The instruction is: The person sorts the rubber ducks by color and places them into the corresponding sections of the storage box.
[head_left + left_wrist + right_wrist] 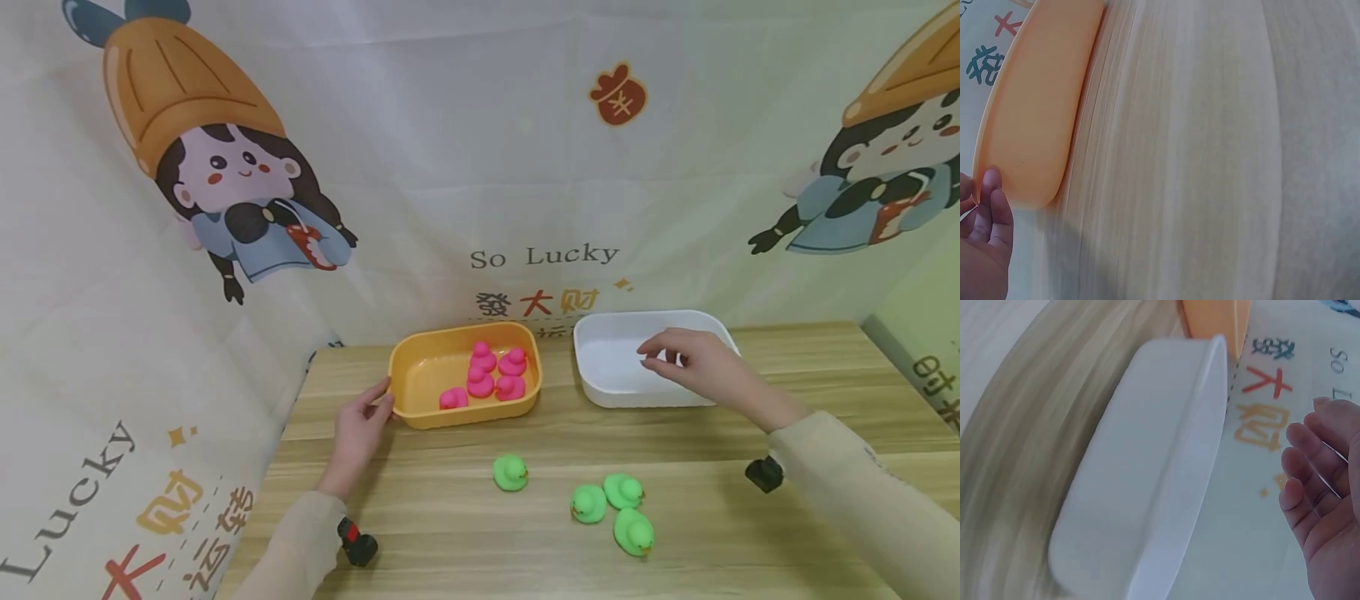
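Note:
My left hand (358,429) pinches the left end of an orange plastic tray (420,417); in the left wrist view, thumb and fingers (1001,219) lie on either side of its rim. Several pink toy ducks, one a pink duck (453,398) by the front wall, sit inside that tray. Over the white tray (611,392) hovers my right hand (697,364), its fingers loosely bent with nothing between them. The right wrist view shows the hand (1329,494) apart from the white tray's side wall (1129,456).
On the wooden table (450,533), nearer than the trays, one green toy duck (511,472) stands alone. More green ducks cluster to its right, among them a green duck (633,532) closest to me. A printed cloth (420,167) hangs directly behind both trays.

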A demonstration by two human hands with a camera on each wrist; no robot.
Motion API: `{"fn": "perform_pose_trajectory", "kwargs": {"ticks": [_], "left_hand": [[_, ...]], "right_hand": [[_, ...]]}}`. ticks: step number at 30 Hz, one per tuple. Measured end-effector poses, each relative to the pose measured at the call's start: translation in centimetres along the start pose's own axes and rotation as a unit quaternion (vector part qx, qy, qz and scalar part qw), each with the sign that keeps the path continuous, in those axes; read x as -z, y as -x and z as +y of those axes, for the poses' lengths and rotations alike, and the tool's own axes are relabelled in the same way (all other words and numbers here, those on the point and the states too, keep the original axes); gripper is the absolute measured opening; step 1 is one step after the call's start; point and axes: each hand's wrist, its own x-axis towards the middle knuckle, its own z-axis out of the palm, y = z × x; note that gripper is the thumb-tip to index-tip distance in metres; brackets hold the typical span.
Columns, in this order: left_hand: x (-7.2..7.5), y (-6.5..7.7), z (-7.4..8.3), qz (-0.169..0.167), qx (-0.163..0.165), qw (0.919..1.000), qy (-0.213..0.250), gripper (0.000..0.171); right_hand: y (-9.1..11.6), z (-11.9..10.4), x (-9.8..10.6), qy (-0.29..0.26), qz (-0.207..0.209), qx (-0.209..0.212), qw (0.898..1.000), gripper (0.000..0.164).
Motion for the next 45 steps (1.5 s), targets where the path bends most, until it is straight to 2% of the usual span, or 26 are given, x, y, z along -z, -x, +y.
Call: {"fn": "perform_pose_trajectory", "kwargs": {"ticks": [4,12,19,25,31,35,45], "left_hand": [[0.1,0.0,0.0,-0.001,0.002,1.0000,0.001,0.039],[0.1,0.0,0.1,-0.009,-0.001,0.9999,0.008,0.040],[0.2,0.1,0.2,-0.014,-0.003,0.9998,0.015,0.040],[0.1,0.0,0.1,-0.011,-0.005,0.9998,0.015,0.040],[0.2,0.0,0.0,-0.011,-0.003,0.9998,0.015,0.040],[0.2,0.0,0.1,-0.009,-0.005,0.9999,0.013,0.040],[0.2,0.0,0.1,-0.018,-0.001,0.9995,0.025,0.040]], "right_hand": [[1.8,1.6,0.5,0.008,0.026,0.000,1.000,0.016],[4.6,3.7,1.2,0.019,0.030,-0.043,0.998,0.015],[6.4,6.1,1.4,0.029,0.056,-0.134,0.989,0.013],[7.7,8.0,1.3,0.044,0.065,-0.184,0.980,0.025],[8.6,8.6,1.1,0.016,0.039,-0.249,0.968,0.043],[8.9,8.5,0.9,-0.007,0.033,-0.275,0.961,0.050],[9.0,7.7,0.2,-0.090,0.065,-0.315,0.943,0.047]]}}
